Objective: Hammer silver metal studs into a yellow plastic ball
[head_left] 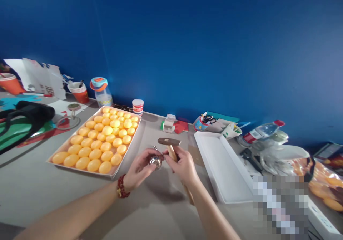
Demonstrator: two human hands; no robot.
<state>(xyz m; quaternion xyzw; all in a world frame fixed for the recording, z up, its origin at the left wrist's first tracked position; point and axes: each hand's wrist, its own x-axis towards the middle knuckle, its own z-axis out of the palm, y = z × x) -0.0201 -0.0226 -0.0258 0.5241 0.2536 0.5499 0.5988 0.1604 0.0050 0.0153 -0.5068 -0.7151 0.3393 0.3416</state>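
My left hand [142,168], with a red beaded bracelet on the wrist, is closed around a small shiny silver ball [155,162] with a little knob or loop on top. Close beside it on the right, my right hand [183,165] grips a hammer [171,151] high on its wooden handle. The dark steel head sits just above the fingers, and the handle slants down under the wrist. My right thumb and forefinger meet near the ball; whether they pinch something small there I cannot tell. To the left lies a shallow box [112,175] filled with rows of orange balls [101,137].
A long white tray [227,165] lies right of my hands. Along the blue wall stand a pen cup [200,124], a small white box [169,123], a tub [138,106] and a lidded bottle [103,93]. A clear bottle [264,131] and a power strip [323,216] are far right.
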